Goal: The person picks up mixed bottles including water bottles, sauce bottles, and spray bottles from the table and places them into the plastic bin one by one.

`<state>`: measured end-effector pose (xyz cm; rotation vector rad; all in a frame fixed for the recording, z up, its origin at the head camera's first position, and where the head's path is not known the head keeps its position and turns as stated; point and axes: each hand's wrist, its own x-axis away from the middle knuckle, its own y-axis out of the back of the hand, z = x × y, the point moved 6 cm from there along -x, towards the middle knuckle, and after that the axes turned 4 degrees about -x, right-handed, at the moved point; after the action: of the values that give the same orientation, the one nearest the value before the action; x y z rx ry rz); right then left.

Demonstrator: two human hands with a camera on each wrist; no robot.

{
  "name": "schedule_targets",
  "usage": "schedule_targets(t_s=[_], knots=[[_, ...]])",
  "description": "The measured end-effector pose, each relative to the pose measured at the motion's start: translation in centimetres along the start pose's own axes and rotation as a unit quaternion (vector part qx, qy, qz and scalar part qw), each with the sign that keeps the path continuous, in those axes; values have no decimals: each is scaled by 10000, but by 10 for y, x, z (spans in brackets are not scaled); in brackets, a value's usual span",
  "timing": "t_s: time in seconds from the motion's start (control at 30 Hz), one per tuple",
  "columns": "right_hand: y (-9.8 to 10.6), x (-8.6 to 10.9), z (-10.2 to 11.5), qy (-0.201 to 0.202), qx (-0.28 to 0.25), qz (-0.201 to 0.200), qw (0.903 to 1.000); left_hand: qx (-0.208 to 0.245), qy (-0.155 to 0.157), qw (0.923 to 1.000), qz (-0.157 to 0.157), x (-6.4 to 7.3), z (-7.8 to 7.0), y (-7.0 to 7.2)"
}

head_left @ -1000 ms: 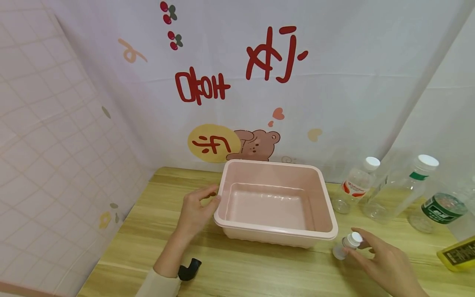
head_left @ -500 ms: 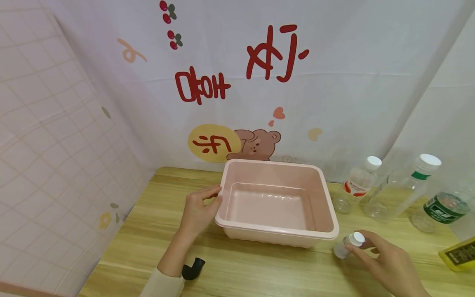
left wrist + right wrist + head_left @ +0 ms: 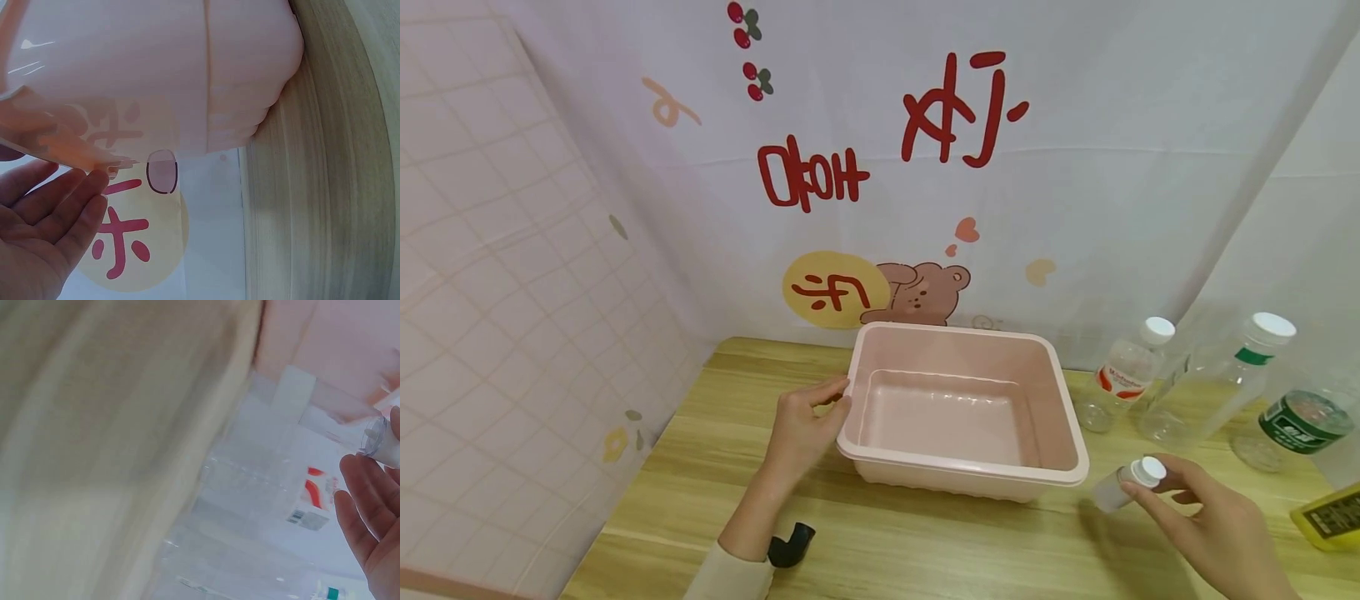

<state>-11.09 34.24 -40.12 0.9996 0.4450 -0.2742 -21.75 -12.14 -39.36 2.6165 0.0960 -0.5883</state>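
A pink plastic basin [image 3: 961,477] stands on the wooden table against the back cloth. At its left rim, my left hand [image 3: 805,423] pinches the edge between thumb and fingers; in the left wrist view its fingers [image 3: 59,203] lie under the lip. My right hand [image 3: 1213,512] holds a small clear bottle [image 3: 1112,490] by the neck, just under its white cap, to the right of the basin's near corner. The bottle tilts, cap to the right, and hangs close over the table. In the right wrist view the bottle [image 3: 334,412] overlaps the basin's side [image 3: 294,337].
Behind my right hand stand a clear bottle [image 3: 1122,379] with a red-and-white label, a tall clear bottle [image 3: 1206,392] and a green-labelled bottle [image 3: 1296,425]. A yellow bottle [image 3: 1330,517] is at the right edge. A black curved piece [image 3: 792,546] lies beside my left forearm.
My right hand has moved slightly up and to the right, raising the small bottle from the table and tilting it more. The left hand has stayed at the basin's rim.
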Motion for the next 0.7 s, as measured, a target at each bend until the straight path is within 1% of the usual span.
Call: schedule_targets(t_s=[0.17, 0.27, 0.37, 0.47, 0.6, 0.7], knots=[[15, -8, 9, 399, -379, -575, 9968, -6, 3, 10000, 15, 1, 0, 0], [23, -14, 15, 598, -630, -752, 9934, -27, -1, 10000, 22, 1, -1, 0], [30, -21, 21, 722, -692, -809, 9917, -85, -15, 9999, 51, 2, -1, 1], [35, -28, 28, 854, -633, -808, 9910, -170, -35, 9998, 78, 2, -1, 1], [43, -38, 39, 1133, -623, -805, 9883, -286, -111, 9995, 115, 2, -3, 1], [49, -45, 46, 1417, -554, -894, 9843, -328, -87, 9993, 161, 3, -4, 1]])
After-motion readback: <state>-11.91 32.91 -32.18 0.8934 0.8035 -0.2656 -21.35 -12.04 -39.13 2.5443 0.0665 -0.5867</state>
